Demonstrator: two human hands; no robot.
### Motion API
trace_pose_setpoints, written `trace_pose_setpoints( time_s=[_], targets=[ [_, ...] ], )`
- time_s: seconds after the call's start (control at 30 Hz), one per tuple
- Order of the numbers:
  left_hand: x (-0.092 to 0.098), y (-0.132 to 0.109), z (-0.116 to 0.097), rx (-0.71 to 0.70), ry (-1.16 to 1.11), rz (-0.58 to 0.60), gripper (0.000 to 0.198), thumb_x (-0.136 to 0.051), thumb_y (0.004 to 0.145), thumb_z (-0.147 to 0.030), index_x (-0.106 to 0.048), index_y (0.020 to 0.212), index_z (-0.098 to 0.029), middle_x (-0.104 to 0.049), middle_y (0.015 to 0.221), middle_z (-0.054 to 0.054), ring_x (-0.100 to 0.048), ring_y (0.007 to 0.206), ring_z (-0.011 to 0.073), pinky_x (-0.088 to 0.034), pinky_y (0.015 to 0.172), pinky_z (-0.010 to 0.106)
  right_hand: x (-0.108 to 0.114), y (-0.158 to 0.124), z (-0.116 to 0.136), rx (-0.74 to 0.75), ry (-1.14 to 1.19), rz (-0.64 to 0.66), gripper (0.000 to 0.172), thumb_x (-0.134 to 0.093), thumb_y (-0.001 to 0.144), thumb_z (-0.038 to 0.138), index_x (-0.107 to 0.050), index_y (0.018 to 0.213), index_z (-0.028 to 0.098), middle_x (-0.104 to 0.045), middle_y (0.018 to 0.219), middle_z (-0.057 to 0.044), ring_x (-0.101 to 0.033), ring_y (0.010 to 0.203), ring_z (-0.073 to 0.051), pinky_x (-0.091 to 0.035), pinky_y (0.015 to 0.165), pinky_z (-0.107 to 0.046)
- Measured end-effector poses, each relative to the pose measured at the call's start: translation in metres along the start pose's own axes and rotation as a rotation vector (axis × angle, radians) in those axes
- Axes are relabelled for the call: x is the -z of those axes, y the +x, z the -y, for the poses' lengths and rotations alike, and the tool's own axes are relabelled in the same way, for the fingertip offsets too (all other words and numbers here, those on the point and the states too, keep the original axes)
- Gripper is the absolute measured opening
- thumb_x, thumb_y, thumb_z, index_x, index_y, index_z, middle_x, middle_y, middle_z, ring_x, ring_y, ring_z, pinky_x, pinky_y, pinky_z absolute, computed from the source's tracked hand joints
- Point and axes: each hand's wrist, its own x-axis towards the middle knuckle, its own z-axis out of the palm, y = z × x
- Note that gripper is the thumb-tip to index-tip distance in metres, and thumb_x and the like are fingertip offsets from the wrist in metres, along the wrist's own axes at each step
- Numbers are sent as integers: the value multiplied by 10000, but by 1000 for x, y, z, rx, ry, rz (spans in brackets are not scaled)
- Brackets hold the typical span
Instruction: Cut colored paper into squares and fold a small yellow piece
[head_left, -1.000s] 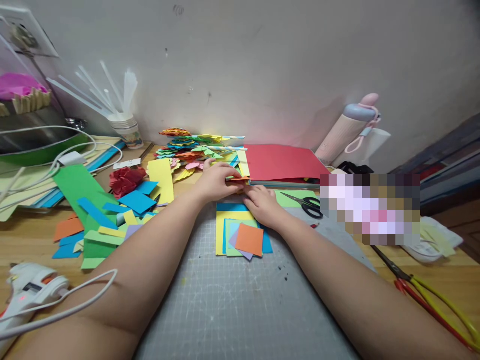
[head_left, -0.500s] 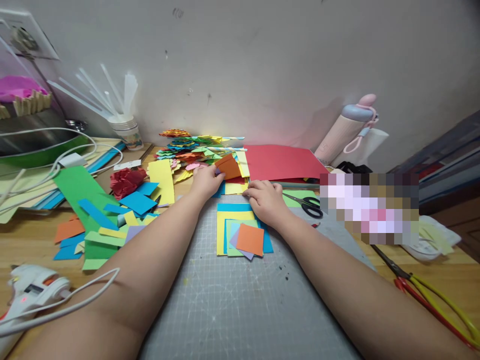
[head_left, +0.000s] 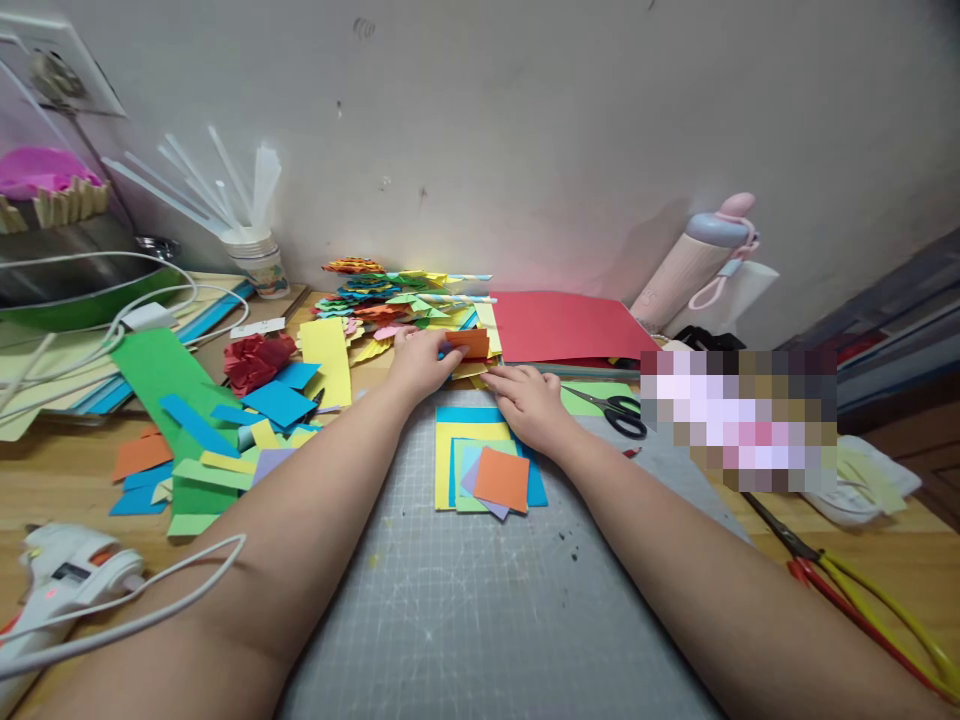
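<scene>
My left hand [head_left: 420, 368] is closed on an orange piece of paper [head_left: 469, 344] behind the back edge of the grey cutting mat [head_left: 450, 620]. Some yellow paper [head_left: 469, 371] shows just beneath that orange piece. My right hand [head_left: 527, 402] lies low with its fingers stretched out, their tips by the yellow paper; whether they press on it I cannot tell. Between my forearms a stack of square papers rests on the mat, with an orange square [head_left: 502, 480] on top and purple, green, yellow and blue squares [head_left: 538, 488] fanned out under it.
Black-handled scissors [head_left: 625, 417] lie right of my right hand, near a red sheet [head_left: 570, 328]. Paper scraps [head_left: 281, 403], a red crumpled paper flower [head_left: 257, 364] and a glue gun [head_left: 75, 570] are at left. Large red-and-yellow scissors [head_left: 847, 590] lie at right. A bottle [head_left: 686, 260] leans on the wall.
The orange paper in my left hand has tipped so that less of its face shows. The red and blue pieces below it are now mostly covered. My right hand has barely moved.
</scene>
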Motion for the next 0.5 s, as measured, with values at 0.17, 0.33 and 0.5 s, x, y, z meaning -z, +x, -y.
trace_pose_setpoints(
  time_s=[0.17, 0.33, 0.5],
  targets=[
    [5, -5, -10, -149, -108, -41, 491, -490, 882, -268, -391, 1361, -229, -640, 1178, 52, -601, 1000, 203, -446, 876, 317, -2, 0, -1, 17, 21, 32, 435, -361, 890, 191, -591, 1247, 282, -536, 1377, -25, -428, 1204, -266, -252, 922, -468],
    [12, -7, -16, -256, -117, -74, 372, -439, 883, -195, -455, 1254, -222, -496, 1357, 58, -559, 1101, 168, -440, 895, 264, -3, 0, -1, 22, 27, 46, 451, -359, 885, 187, -570, 1268, 292, -537, 1375, -17, -426, 1219, -262, -228, 957, -483],
    [17, -6, -13, -294, -27, 19, 243, -448, 842, -169, -681, 869, -230, -547, 1281, 39, -593, 1010, 206, -420, 880, 329, -3, 0, -1, 14, 33, 52, 440, -366, 890, 201, -570, 1267, 298, -557, 1355, -15, -424, 1227, -259, -203, 984, -500]
  ],
)
